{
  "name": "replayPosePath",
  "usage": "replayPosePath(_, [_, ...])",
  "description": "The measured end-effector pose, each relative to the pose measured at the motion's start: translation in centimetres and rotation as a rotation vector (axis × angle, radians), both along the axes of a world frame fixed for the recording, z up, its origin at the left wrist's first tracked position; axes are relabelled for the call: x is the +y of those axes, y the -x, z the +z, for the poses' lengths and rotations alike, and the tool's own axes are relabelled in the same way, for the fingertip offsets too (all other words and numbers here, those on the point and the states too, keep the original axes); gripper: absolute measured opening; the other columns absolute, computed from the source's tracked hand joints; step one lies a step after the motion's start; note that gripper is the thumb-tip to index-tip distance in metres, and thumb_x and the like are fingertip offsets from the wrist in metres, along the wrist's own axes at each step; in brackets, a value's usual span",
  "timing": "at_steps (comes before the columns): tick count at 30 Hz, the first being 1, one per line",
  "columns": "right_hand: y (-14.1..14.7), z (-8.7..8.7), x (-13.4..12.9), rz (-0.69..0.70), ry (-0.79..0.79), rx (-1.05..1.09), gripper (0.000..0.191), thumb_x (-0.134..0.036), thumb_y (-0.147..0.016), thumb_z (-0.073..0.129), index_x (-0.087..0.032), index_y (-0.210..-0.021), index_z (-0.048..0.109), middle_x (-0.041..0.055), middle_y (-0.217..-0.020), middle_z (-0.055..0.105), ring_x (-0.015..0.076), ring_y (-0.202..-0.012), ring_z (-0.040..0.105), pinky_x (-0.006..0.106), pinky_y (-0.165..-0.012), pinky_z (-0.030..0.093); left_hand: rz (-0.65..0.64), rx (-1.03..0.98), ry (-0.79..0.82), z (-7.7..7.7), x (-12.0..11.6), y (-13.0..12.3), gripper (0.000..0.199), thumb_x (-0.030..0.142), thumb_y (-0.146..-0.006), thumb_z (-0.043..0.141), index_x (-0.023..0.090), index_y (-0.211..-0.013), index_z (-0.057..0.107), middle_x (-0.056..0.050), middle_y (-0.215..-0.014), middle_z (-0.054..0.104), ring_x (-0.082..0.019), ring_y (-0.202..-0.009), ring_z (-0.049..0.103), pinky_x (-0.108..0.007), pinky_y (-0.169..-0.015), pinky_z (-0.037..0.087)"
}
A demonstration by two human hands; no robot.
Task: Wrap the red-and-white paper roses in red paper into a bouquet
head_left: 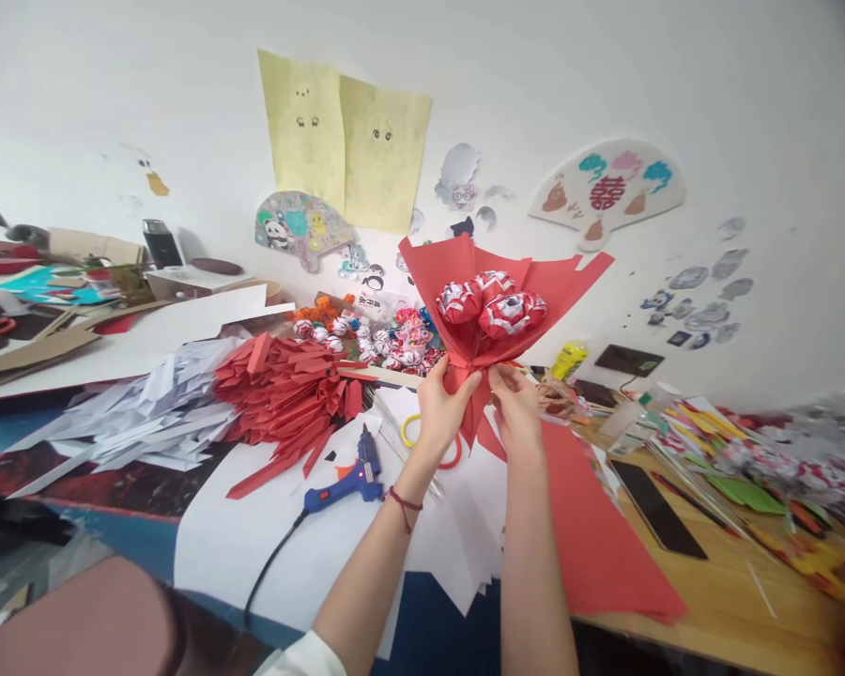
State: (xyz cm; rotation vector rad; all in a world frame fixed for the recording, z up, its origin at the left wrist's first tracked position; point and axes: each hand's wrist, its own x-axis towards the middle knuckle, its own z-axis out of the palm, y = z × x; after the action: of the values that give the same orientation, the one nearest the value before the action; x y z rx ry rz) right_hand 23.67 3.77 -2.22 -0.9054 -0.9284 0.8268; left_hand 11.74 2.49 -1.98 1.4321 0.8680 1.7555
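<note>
Both the left hand [447, 404] and the right hand [517, 404] pinch the neck of the red wrap [563, 291], held upright in front of the wall [493, 56]. At least three flowers [457, 302] are already inside; the folding, I judge, is not yet fixed. Behind, the yellow bottle [569, 361] has a label (too small to read). Farthest, one fan [634, 202] shows a red 囍.

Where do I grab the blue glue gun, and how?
Probably best by its handle, from above and the near left. The blue glue gun lies on its side, handle pointing left, so that part is easy to wrap fingers around. Its nozzle points away toward the wall; avoid it, since it may be hot.
</note>
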Motion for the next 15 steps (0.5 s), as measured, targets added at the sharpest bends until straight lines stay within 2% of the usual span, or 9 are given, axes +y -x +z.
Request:
replayPosePath(5, [-1.0, 0.9, 1.7, 0.073, 0.058, 0.017, 0.044, -0.050, -0.055, 0.087, -0.020, -0.075, 0.062, -0.0018, -0.074, 0.067, 0.0110, -0.059, 0.055, 0.022, -0.050, 0.038, -0.009, 0.010, 0.007, 0.1, 2.1, -0.9, 0.034, 0.033, -0.084, 0.069, 0.018, -0.114, 0.066, -0.008, -0.110, 0.073, -0.025, -0.099, 0.067, -0.032, -0.087, 0.050])
replayPosePath(8, [-1.2, 1.0, 2.7, 0.095, 0.052, -0.006, 0.040, -0.047, -0.057, 0.087, -0.020, -0.076, 0.064, -0.0024, -0.074, 0.067, 0.0116, -0.063, 0.058, 0.022, -0.053, 0.041, 0.008, 0.035, -0.005, -0.3, 3.5, -1.3, 0.033, 0.035, -0.084, 0.068, 0.018, -0.112, 0.066, -0.007, -0.108, 0.074, -0.024, -0.097, 0.067, -0.032, -0.086, 0.050])
replayPosePath(15, [-1.7, -0.9, 4.6, 0.160, 0.006, 0.008, 0.036, -0.044, -0.067, 0.083, -0.024, -0.094, 0.069, 0.0022, -0.102, 0.071, 0.0180, -0.096, 0.067, 0.027, -0.080, 0.053, 0.087, 0.085, -0.013, -1.5, 5.6, -2.4, 0.032, 0.034, -0.085, 0.068, 0.021, -0.115, 0.065, -0.007, -0.112, 0.073, -0.025, -0.101, 0.067, -0.033, -0.089, 0.048])
